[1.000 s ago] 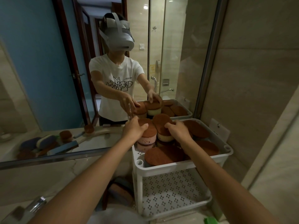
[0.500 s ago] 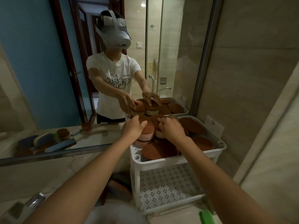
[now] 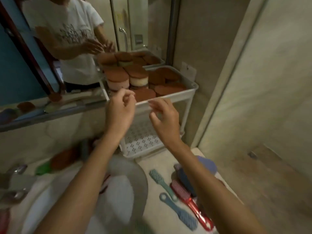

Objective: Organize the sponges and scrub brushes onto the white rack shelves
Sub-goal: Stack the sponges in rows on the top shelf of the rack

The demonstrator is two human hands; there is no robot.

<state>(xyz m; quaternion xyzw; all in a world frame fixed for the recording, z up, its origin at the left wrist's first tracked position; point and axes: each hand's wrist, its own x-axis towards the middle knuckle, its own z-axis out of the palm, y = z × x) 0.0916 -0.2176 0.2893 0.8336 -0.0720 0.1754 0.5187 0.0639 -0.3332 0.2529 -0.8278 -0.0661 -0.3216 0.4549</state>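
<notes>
At the lower left of the frame, a brown sponge (image 3: 62, 159) lies on the counter beside the sink basin (image 3: 131, 179). It is blurred, and we judge it is waiting its turn, since it lies outside the rack.

Moving right, the left hand (image 3: 120, 112) hangs just in front of the white rack (image 3: 177, 97). Its fingers are loosely curled with the thumb near the fingertips, and we see nothing pinched between them. On the rack's top shelf, in the upper middle of the frame, the round sponges (image 3: 137, 76) are stacked in columns and packed edge to edge, brown scrub faces up. That is probably how so many fit in one tray. The lower shelf (image 3: 143, 141) shows only its perforated floor, so we take it as the likely home for what remains.

The right hand (image 3: 163, 119) floats near the left one, fingers relaxed and slightly spread, holding nothing. Both hands hover near the front rim without touching it.

In the lower right, three scrub brushes lie on the counter, close together: a teal brush (image 3: 162, 183), a grey-blue brush (image 3: 177, 211) and a red brush (image 3: 190, 201). A blue sponge (image 3: 207, 163) sits just beyond them, partly hidden by the right forearm. They are within easy reach for the next pick.
</notes>
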